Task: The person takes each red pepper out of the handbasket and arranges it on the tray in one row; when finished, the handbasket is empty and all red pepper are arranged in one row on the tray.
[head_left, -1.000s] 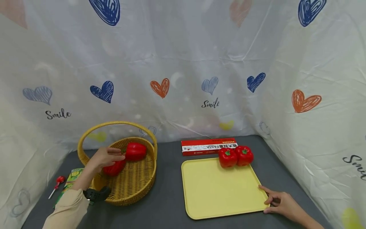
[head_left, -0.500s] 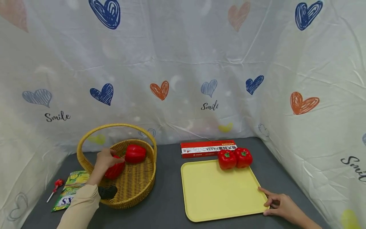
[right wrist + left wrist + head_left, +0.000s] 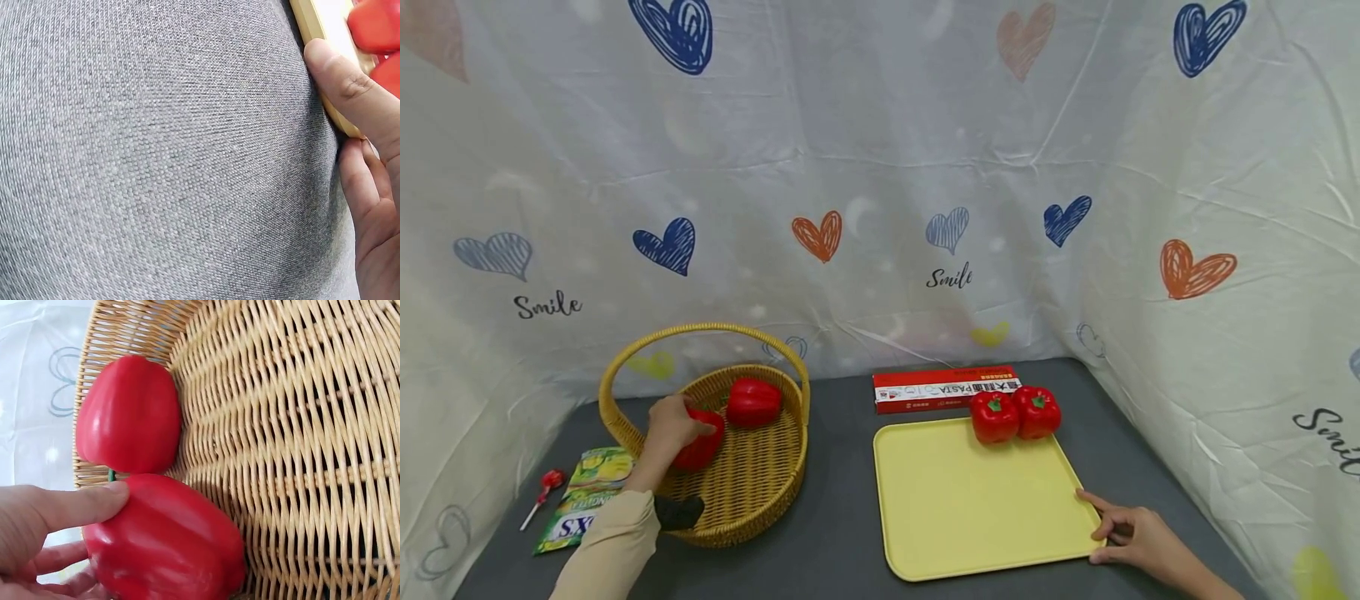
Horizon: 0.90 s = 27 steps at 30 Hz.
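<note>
My left hand point(image 3: 672, 427) reaches into a yellow wicker basket point(image 3: 760, 492) and grips a red bell pepper point(image 3: 702, 446) at its left side. In the left wrist view, the thumb lies on top of this bell pepper point(image 3: 169, 544) and the fingers go round its side. Touching it is a second red bell pepper point(image 3: 131, 415) by the basket wall. At the front right corner of a yellow tray point(image 3: 977, 500), my right hand point(image 3: 1138, 542) holds the rim between thumb and curled fingers. Two more red bell peppers point(image 3: 995, 417) stand side by side at the tray's back edge.
A red pasta box point(image 3: 917, 392) lies behind the tray. Left of the basket are a green and yellow packet point(image 3: 587, 492), partly behind the sleeve, and a red lollipop point(image 3: 552, 479). The basket's tall handle point(image 3: 700, 327) arches over it. A printed curtain surrounds the grey table point(image 3: 842, 500).
My left hand has come down and closed round the left bell pepper in the basket. The right hand stays at the tray corner. The head view has tilted slightly.
</note>
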{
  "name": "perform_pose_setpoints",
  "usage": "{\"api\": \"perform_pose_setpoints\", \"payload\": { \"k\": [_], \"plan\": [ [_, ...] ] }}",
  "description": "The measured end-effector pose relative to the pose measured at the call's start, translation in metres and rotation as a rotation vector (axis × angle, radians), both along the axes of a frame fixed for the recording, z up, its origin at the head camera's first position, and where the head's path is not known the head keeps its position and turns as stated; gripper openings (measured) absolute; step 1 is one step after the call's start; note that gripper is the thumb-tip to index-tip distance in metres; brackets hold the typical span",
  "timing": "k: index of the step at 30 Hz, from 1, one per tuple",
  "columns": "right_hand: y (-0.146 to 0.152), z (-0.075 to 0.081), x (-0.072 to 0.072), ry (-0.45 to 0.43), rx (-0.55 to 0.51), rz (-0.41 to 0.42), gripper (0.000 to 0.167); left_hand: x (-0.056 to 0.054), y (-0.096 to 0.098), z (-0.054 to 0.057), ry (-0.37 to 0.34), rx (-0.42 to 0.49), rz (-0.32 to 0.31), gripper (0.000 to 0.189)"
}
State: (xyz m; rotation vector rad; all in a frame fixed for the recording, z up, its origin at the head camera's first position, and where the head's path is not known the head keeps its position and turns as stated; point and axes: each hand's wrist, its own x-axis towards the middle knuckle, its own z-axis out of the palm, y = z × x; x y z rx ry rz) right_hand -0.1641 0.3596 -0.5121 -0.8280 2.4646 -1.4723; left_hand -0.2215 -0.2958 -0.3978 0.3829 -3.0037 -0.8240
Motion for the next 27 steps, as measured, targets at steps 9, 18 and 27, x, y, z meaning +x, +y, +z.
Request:
{"api": "perform_pose_setpoints", "payload": {
  "k": [9, 18, 27],
  "plan": [
    [-0.001, -0.001, 0.0, 0.008, -0.016, 0.014, 0.014, 0.008, -0.006, 0.001, -0.113, 0.107, -0.027, 0.076],
    [-0.001, 0.0, 0.001, -0.006, 0.009, -0.006, 0.015, 0.022, -0.022, 0.006, -0.083, 0.411, -0.064, 0.082],
    [-0.001, 0.0, 0.0, 0.023, 0.015, -0.01, 0.015, 0.033, -0.015, 0.004, -0.019, 0.684, -0.124, 0.084]
  ]
}}
